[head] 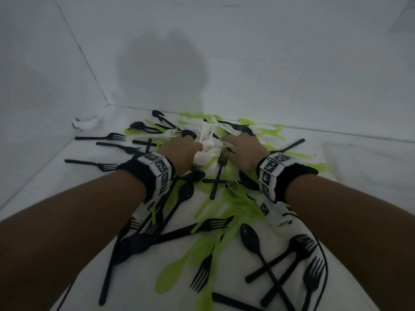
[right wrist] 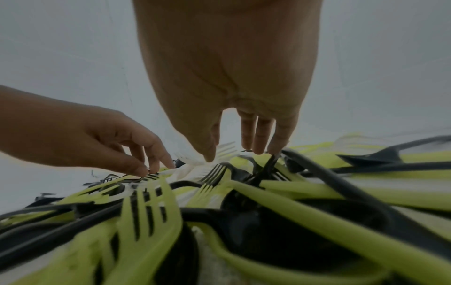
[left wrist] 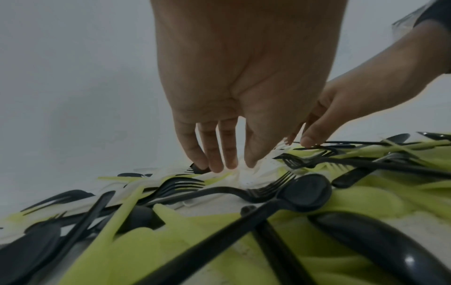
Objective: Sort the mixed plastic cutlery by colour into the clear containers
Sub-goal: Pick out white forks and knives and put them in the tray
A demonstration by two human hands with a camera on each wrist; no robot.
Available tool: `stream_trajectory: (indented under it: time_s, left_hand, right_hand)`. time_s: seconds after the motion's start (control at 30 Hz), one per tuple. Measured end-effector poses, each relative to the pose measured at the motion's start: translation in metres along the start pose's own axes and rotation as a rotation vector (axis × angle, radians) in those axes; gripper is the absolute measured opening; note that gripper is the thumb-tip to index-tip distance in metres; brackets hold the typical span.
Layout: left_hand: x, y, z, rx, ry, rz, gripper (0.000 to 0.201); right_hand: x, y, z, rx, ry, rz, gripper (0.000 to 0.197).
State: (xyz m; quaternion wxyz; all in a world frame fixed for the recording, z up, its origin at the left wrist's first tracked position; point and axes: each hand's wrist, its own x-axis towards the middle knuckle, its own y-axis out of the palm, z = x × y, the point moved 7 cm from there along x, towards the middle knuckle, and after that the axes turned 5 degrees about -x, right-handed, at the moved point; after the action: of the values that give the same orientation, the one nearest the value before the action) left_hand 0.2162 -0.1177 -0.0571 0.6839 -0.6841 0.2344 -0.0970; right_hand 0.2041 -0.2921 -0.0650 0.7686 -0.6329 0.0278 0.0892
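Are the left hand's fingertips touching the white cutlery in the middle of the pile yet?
Touching. In the left wrist view the left hand reaches down and its fingertips meet the white cutlery, no gap showing.

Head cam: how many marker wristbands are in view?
2: the left wristband on the person's left wrist and the right wristband on the right wrist, both above the cutlery. None appear hidden.

A white cloth-covered desk (head: pixel 350 167) meets plain white walls (head: pixel 269 52) that join in a corner (head: pixel 107 104) at its far left, with a soft grey shadow (head: pixel 161 70) on the back wall right of that corner, under dim, even light.
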Motion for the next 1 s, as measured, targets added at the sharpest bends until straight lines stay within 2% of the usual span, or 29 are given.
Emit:
stream_trajectory:
  time_s: [0.13, 0.37, 0.53, 0.63, 0.7, 0.87, 0.93, 1.0]
  left_hand:
    - [0.004, 0.002, -0.001, 0.075, 0.053, 0.027, 0.058]
    - [0.004, 0.003, -0.007, 0.178, 0.127, 0.001, 0.057]
    - [0.003, 0.000, -0.011, 0.180, 0.237, -0.076, 0.045]
    - [-0.003, -0.009, -0.019, 0.164, 0.382, -0.209, 0.025]
    - [-0.009, -0.015, -0.022, 0.141, 0.446, -0.292, 0.022]
    - [-0.030, -0.035, -0.023, -0.108, 0.464, -0.425, 0.011]
    - [-0.038, -0.046, -0.018, -0.291, 0.429, -0.450, 0.007]
    - [-0.041, -0.052, -0.007, -0.436, 0.345, -0.453, 0.008]
  right_hand:
    - [0.011, -0.002, 0.006, 0.073, -0.057, -0.011, 0.041]
    - [0.007, -0.029, 0.009, 0.329, -0.048, -0.319, 0.008]
    - [-0.010, -0.062, 0.008, 0.582, -0.023, -0.629, 0.013]
    - [-0.018, -0.067, 0.008, 0.754, -0.004, -0.649, 0.014]
    - [-0.022, -0.068, 0.008, 0.796, 0.005, -0.644, 0.016]
    - [-0.029, -0.079, 0.017, 0.842, -0.013, -0.715, 0.022]
    - [-0.028, -0.079, 0.023, 0.875, -0.036, -0.702, 0.028]
    - [-0.025, -0.073, 0.029, 0.812, -0.043, -0.666, 0.032]
